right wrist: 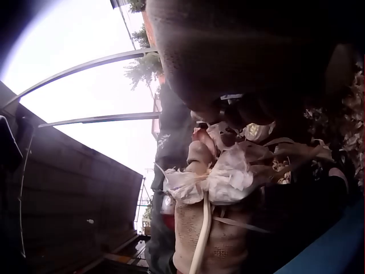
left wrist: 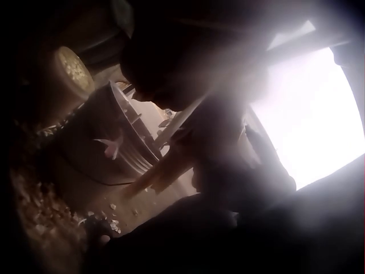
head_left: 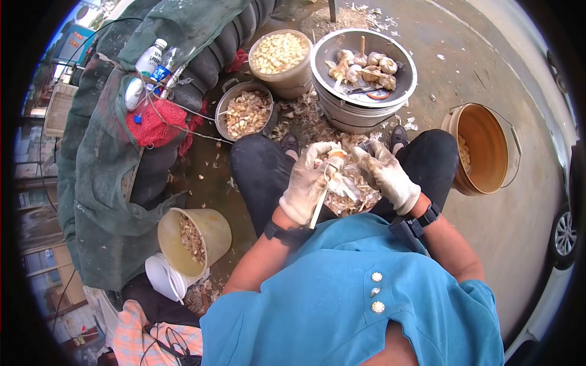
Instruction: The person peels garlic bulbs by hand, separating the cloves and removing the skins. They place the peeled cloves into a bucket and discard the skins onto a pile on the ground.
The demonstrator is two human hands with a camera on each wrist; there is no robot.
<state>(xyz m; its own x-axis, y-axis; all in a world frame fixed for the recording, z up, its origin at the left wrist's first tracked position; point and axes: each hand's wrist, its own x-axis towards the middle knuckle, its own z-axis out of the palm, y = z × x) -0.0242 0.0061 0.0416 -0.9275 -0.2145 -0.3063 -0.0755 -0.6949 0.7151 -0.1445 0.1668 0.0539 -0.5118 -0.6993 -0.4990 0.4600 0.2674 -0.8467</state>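
Observation:
Both hands wear pale, soiled work gloves and meet over the lap. My left hand [head_left: 303,188] grips a garlic bulb [right wrist: 231,178] whose papery skin is split apart, with a long pale stem [right wrist: 201,237] trailing down past the palm. Close against the bulb, my right hand [head_left: 394,180] has curled fingers, and a small dark thing [head_left: 365,147] shows between them; I cannot tell its kind. A reddish clove [right wrist: 204,140] stands out of the bulb. Loose peel [head_left: 347,198] lies on the lap beneath. The left wrist view is mostly dark.
Ahead, a grey basin [head_left: 407,82] of whole garlic bulbs sits on a white bucket. Left of it stand a bucket [head_left: 287,84] of peeled cloves and a pot [head_left: 220,116] of unpeeled ones. A cream bucket [head_left: 218,229] leans at left; an orange bucket [head_left: 491,149] lies tilted at right.

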